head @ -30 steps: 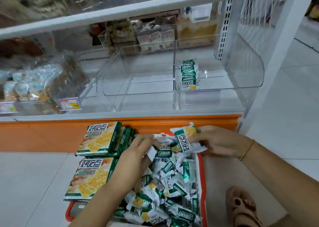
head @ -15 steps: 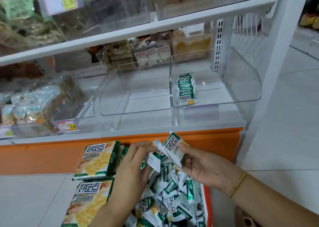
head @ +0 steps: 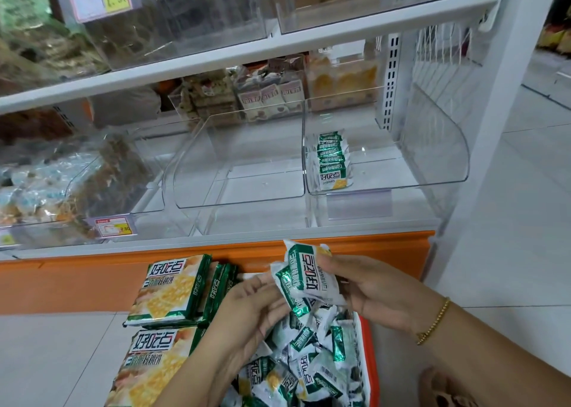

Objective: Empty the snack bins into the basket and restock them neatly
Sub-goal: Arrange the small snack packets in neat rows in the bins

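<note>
Head view: a person's right hand [head: 380,289] and left hand [head: 247,310] together pinch a small clutch of green-and-white foil snack packets [head: 309,278], fingers curled round them, just above the orange-red plastic basket [head: 367,360]. Loose packets of the same kind [head: 309,360] heap against the basket's right rim; large flat green-and-yellow cracker packs [head: 173,286] lie along its left edge. On the white metal shelf [head: 216,244] beyond, the right-hand clear acrylic bin [head: 432,147] holds one neat upright row of packets [head: 332,162] against its left wall; the middle clear bin [head: 241,171] shows no stock. Emptying appears done for these two bins, and restocking looks barely begun, with most of the stock in the basket. At the shelf's left end a bin of brown snacks [head: 92,174] sits behind a pink-and-yellow price tag [head: 114,225]. An orange base panel [head: 61,280] runs below the shelf's front edge; pale floor tiles [head: 509,252] spread to the right.
</note>
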Motion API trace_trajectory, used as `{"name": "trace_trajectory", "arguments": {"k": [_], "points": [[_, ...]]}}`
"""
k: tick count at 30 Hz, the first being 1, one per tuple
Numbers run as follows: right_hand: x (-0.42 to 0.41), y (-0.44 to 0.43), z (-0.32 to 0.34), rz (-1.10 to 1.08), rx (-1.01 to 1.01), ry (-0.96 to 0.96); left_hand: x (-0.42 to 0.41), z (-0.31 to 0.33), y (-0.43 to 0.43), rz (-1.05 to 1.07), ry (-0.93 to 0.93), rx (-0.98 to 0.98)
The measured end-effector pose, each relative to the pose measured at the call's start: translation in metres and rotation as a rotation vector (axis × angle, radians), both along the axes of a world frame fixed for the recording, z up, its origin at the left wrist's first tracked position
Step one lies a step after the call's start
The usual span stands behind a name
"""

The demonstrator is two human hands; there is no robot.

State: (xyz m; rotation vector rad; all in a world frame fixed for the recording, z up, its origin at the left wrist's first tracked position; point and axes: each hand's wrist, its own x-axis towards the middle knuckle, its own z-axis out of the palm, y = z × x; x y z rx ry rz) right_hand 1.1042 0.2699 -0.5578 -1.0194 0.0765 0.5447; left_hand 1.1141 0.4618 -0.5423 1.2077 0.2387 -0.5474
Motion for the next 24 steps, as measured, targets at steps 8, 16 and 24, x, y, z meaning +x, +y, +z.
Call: {"name": "trace_trajectory", "arguments": {"k": [8,16,24], "points": [[0.002,-0.005,0.009,-0.13,-0.282,-0.157,0.007,0.008,-0.001,-0.222,0.209,-0.131],[0.013,-0.024,0.044,-0.1,-0.944,-0.56,0.014,0.02,-0.016,-0.428,-0.223,0.318],[0.053,-0.041,0.109,0.348,-1.208,-0.671,0.04,0.05,-0.027,-0.397,-0.538,0.538]]}}
